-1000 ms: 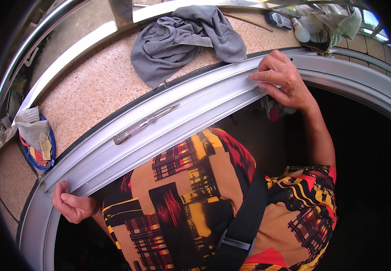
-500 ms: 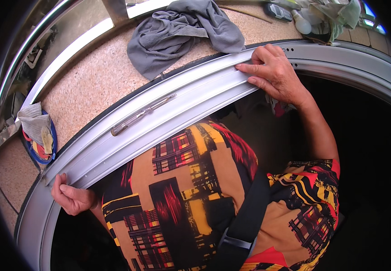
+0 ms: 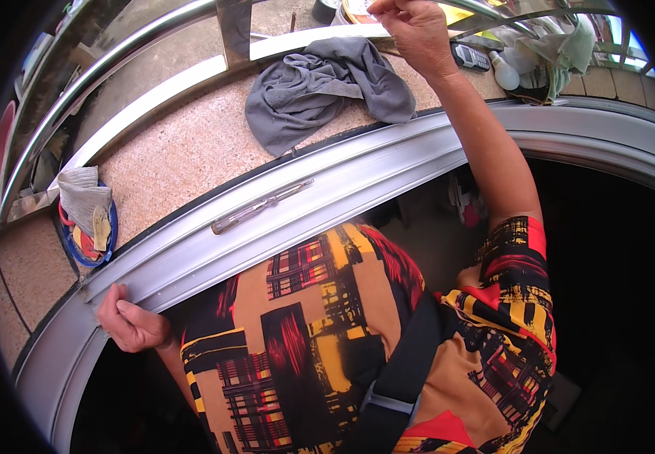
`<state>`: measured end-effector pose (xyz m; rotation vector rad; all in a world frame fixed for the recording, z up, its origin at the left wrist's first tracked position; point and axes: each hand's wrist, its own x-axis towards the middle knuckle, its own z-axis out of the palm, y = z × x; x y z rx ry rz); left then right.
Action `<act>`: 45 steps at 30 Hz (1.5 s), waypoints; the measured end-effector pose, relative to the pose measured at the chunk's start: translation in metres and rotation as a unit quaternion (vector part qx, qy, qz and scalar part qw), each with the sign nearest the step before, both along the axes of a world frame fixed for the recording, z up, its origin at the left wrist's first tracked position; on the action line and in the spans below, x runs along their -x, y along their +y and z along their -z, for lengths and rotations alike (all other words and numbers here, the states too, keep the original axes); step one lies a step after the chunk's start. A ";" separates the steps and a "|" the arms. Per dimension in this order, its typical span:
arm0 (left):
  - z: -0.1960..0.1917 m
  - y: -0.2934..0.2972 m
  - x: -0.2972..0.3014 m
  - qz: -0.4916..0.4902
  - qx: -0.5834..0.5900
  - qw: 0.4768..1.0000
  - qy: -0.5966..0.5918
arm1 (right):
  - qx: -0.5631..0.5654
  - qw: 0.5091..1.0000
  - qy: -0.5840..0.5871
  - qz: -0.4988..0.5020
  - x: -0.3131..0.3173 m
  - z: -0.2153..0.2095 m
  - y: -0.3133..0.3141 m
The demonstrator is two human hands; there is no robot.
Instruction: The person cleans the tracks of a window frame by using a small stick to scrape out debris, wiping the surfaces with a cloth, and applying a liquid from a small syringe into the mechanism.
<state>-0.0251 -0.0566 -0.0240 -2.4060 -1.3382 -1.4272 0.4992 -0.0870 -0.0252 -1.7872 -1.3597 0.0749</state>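
My right hand (image 3: pixel 416 36) is stretched out past the sill, close to the metal railing (image 3: pixel 142 41). Its thumb and fingers come together near the upper edge of the picture; whether anything small is between them I cannot make out. At the lower left, my left hand (image 3: pixel 134 324) rests by the corner of the silver aluminium window frame (image 3: pixel 327 170), fingers curled and pinched with the thumb. What they hold, if anything, is hidden. A screwdriver (image 3: pixel 261 206) with a clear handle lies in the frame's channel between the hands.
Beyond the frame, a crumpled grey cloth (image 3: pixel 320 91) lies on the speckled stone sill (image 3: pixel 168 159). A blue-rimmed container (image 3: pixel 89 234) with a glove stands at left. A dark handset (image 3: pixel 470 57), a white light bulb (image 3: pixel 505 72) and pale rags (image 3: pixel 570 45) sit at upper right.
My right hand has left the window frame and reached up and away, over the sill toward the railing. My left hand stays by the frame's corner. The whole view has shifted slightly.
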 end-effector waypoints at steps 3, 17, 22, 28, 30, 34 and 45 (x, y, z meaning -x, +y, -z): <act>-0.005 -0.003 -0.001 -0.005 -0.004 1.000 0.014 | -0.034 0.998 -0.009 0.053 -0.007 0.020 0.018; 0.003 -0.006 0.004 -0.005 0.004 1.000 -0.015 | 0.129 0.959 -0.205 -0.147 0.019 -0.052 -0.112; 0.007 -0.003 0.007 -0.005 0.014 0.999 -0.028 | 0.205 0.924 -0.233 -0.223 0.055 -0.062 -0.152; 0.010 -0.003 0.013 -0.007 0.028 0.999 -0.045 | 0.211 0.925 -0.252 -0.191 0.063 -0.042 -0.161; 0.011 -0.003 0.016 0.001 0.033 0.999 -0.042 | 0.213 0.923 -0.259 -0.188 0.063 -0.038 -0.161; 0.011 0.002 0.013 0.004 0.032 0.999 -0.044 | 0.216 0.927 -0.241 -0.191 0.063 -0.040 -0.160; 0.001 0.001 0.001 -0.004 0.014 1.000 -0.008 | 0.050 0.987 -0.071 -0.133 0.029 -0.040 -0.092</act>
